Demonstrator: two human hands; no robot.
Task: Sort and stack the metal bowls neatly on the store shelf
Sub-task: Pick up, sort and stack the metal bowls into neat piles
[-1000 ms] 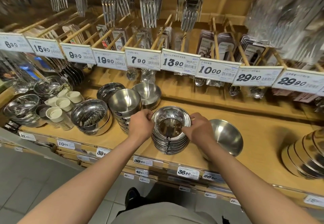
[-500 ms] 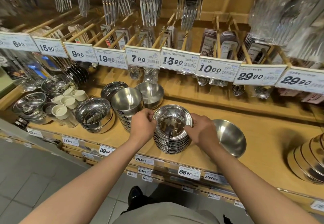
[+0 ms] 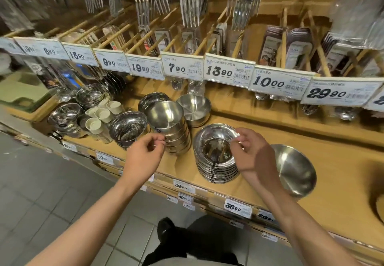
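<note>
A stack of shiny shallow bowls (image 3: 216, 161) stands near the front of the wooden shelf (image 3: 342, 174). My right hand (image 3: 254, 155) is at its right side, thumb and fingertips pinching the top bowl's rim. My left hand (image 3: 145, 155) hovers left of it with loosely curled fingers and holds nothing, its fingertips beside a tall stack of matte bowls (image 3: 169, 128). A single matte bowl (image 3: 295, 170) lies tilted just right of my right wrist. Another matte bowl stack (image 3: 194, 108) sits behind.
Shiny deep bowls (image 3: 127, 129) and cream cups (image 3: 99, 118) crowd the shelf's left part. A row of price tags (image 3: 227, 70) and hanging forks overhang the back. More stacked bowls show at the far right edge (image 3: 380, 201). Bare wood lies between the tilted bowl and those.
My left hand has let go of the shallow stack and drawn back left toward the tall stack. My right hand stays at the stack's right rim. The camera has swung right.
</note>
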